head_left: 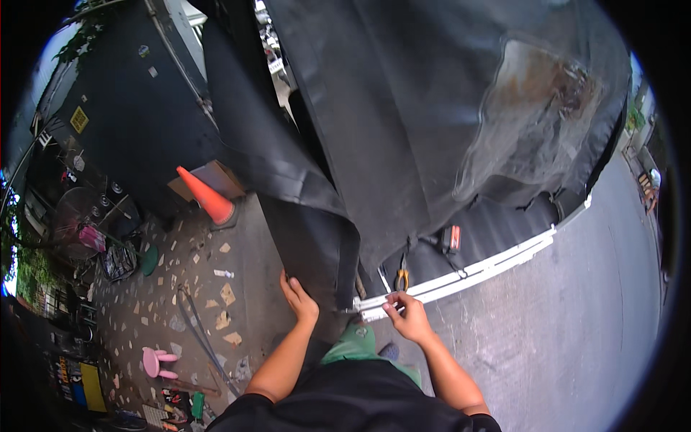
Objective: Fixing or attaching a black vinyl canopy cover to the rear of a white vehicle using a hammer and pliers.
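Observation:
My left hand (301,301) has its fingers on the edge of a hanging black vinyl flap (302,245), gripping it. My right hand (404,317) is at a white metal rail (475,264) along the cover's lower edge, fingers curled; what they hold is unclear. Yellow-handled pliers (402,278) lie just beyond that hand, beside a black-and-red power tool (450,239). The large black cover (389,129) rises above, with a clear, stained plastic window (525,115).
An orange cone (207,198) stands by cardboard (223,178) at left, near a fan (79,223). A pink stool (157,362), dark strips (205,338) and scattered tools (183,407) lie lower left. Grey pavement (547,338) extends to the right.

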Tool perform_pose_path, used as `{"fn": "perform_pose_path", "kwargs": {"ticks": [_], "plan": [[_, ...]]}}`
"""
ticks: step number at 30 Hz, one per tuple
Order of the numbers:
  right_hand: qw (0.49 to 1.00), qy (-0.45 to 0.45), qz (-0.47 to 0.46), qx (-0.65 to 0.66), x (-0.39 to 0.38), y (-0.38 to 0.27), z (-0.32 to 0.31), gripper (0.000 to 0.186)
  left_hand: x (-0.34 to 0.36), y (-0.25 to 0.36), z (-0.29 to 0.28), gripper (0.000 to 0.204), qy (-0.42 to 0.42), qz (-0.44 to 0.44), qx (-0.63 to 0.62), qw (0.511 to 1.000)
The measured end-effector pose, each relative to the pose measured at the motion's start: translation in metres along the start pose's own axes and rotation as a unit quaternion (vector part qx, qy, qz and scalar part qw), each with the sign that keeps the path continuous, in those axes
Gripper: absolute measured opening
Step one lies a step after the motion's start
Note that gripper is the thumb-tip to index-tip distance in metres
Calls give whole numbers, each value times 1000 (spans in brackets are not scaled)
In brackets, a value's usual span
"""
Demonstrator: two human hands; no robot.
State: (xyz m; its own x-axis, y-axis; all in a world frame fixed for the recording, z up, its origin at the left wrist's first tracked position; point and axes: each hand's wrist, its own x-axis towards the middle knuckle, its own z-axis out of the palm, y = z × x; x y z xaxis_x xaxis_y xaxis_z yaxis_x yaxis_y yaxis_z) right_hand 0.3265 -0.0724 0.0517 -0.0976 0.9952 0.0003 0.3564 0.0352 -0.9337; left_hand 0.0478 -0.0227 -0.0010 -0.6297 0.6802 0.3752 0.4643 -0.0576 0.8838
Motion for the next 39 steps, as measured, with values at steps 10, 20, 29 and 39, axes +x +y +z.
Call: {"fn": "perform_pose_path", "kwargs": {"ticks": [10, 20, 29, 39], "plan": [[801, 349, -480, -78, 152, -276, -54, 92, 152, 300, 7, 44, -181, -15, -570, 801], [768, 347, -503, -189, 141, -378, -107, 70, 232, 441, -20, 20, -130, 419, -380, 814], [684, 462, -457, -330, 137, -449, -150, 40, 302, 489, 16, 59, -304, 636, -151, 693], [679, 447, -493, -309, 116, -472, -157, 22, 291, 462, -14, 92, -403, 709, 136, 562]]}}
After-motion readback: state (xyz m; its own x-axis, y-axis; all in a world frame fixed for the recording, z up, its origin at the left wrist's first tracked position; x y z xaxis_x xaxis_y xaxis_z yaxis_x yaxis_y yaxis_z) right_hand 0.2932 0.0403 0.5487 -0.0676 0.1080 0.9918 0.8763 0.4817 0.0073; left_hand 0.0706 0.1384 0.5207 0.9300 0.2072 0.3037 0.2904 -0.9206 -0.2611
